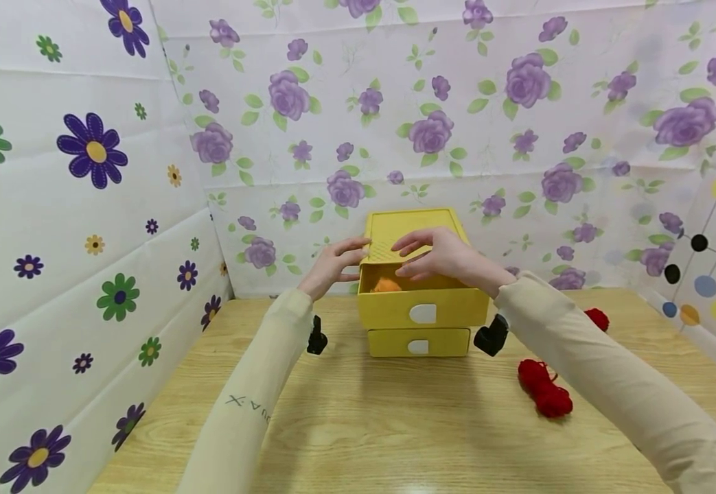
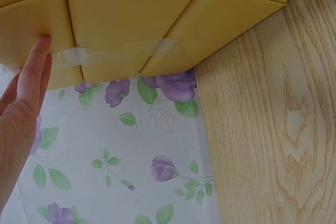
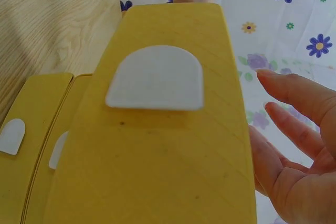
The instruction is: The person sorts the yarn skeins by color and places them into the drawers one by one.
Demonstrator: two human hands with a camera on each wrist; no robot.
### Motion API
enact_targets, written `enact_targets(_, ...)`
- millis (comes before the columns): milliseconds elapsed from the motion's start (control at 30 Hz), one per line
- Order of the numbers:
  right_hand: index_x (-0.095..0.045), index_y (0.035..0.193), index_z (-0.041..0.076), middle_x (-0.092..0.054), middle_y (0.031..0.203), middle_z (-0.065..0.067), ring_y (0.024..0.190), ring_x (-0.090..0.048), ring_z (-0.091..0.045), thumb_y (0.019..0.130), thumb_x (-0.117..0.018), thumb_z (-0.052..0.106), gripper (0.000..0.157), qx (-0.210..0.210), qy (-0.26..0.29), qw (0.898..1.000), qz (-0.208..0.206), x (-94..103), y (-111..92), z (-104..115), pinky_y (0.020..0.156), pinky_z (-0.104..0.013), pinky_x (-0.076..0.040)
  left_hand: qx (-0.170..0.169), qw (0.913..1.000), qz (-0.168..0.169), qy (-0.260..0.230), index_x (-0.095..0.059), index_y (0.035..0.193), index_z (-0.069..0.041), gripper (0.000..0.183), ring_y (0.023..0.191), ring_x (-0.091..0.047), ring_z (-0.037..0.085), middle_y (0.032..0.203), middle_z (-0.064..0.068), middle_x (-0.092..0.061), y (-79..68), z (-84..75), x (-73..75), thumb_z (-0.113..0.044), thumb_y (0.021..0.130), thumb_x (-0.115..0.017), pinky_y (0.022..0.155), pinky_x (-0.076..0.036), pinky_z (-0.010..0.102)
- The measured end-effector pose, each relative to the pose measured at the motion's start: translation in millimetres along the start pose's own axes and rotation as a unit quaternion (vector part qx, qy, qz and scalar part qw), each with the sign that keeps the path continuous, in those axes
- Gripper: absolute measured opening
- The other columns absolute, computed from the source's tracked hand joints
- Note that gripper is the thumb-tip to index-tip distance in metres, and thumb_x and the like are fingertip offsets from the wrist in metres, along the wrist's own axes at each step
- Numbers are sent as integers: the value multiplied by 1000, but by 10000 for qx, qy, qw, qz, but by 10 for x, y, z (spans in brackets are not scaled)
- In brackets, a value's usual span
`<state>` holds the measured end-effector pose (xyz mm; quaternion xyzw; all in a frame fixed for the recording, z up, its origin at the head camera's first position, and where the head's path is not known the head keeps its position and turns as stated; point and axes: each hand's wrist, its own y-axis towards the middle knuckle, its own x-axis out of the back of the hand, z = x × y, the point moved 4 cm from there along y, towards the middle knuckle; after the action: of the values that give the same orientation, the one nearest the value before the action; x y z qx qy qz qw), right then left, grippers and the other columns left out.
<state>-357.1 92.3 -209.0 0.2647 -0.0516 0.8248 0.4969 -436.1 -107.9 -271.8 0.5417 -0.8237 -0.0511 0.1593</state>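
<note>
A yellow drawer cabinet (image 1: 416, 221) stands against the back wall with its top drawer (image 1: 385, 313) pulled out. Inside that drawer lies a fuzzy orange thing (image 1: 386, 284), partly hidden, perhaps yarn. My left hand (image 1: 331, 266) is at the cabinet's left side; in the left wrist view its straight fingertips touch the yellow side panel (image 2: 121, 22). Over the drawer opening hovers my right hand (image 1: 441, 257), its fingers loosely bent and spread, holding nothing. The right wrist view shows the pulled-out drawer's white handle (image 3: 157, 80) beside my right hand (image 3: 302, 150).
Below is a closed drawer (image 1: 388, 344) with a white handle. A red yarn skein (image 1: 545, 390) lies on the wooden table (image 1: 358, 432) under my right forearm, and another red bundle (image 1: 596, 319) is farther back. Flowered cloth (image 1: 308, 151) covers the walls.
</note>
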Motion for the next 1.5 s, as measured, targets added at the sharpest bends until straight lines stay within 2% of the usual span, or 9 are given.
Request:
enact_targets(267, -54, 119, -4, -46, 118, -27, 87, -58, -40, 79, -70, 3, 43, -45, 384, 9992, -53, 64, -59, 11, 73, -43, -50, 24, 10000, -28, 73, -51, 130, -14, 40, 109, -48, 22, 131, 3, -43, 10, 17, -11, -26, 92, -55, 80, -47, 41)
enact_targets(400, -53, 119, -4, -45, 119, -27, 91, -56, -42, 80, -68, 0, 41, -43, 570, 9983, -133, 178, -111, 12, 74, -44, -49, 8, 9999, 116, 12, -47, 133, -9, 43, 113, -45, 25, 134, 8, -39, -44, -58, -34, -23, 93, -53, 84, -44, 45)
enact_targets(600, -54, 117, -6, -49, 115, -23, 95, -55, -41, 81, -68, 1, 40, 48, 721, 9969, -323, 397, -246, 22, 74, -45, -48, -49, 9999, 34, 98, -49, 132, -11, 39, 111, -46, 22, 132, 4, -42, -39, -34, -21, -20, 94, -52, 82, -45, 42)
enact_targets(867, -56, 117, -3, -52, 113, -21, 95, -55, -40, 80, -71, 10, 42, 151, 589, 9964, -594, 673, -453, -21, 73, -46, -49, 3, 9999, -83, 122, -50, 131, -13, 39, 111, -47, 21, 131, 2, -43, -30, 24, 19, -22, 93, -54, 80, -47, 40)
enact_targets(1067, -53, 121, 0, -49, 118, -22, 95, -57, -36, 80, -71, 16, 48, 18, 413, 9966, -712, 842, -582, -104, 72, -43, -50, -5, 9999, -95, 86, -51, 130, -13, 38, 110, -47, 22, 130, 3, -44, -13, 39, 24, -21, 93, -54, 79, -48, 40)
enact_targets(1367, -51, 122, -1, -54, 116, -18, 96, -58, -30, 83, -69, 16, 47, -230, 455, 9946, -904, 1060, -799, -269, 73, -44, -49, -48, 9999, -32, 107, -49, 132, -12, 39, 112, -46, 23, 132, 4, -42, -1, 26, 3, -20, 94, -52, 80, -47, 41)
enact_targets(1500, -52, 123, 0, -56, 115, -15, 95, -59, -28, 84, -67, 16, 45, -212, 416, 9942, -968, 1156, -916, -363, 73, -44, -49, -67, 9999, -47, 92, -50, 131, -12, 38, 111, -47, 22, 131, 4, -43, 5, 16, -11, -20, 94, -52, 80, -47, 40)
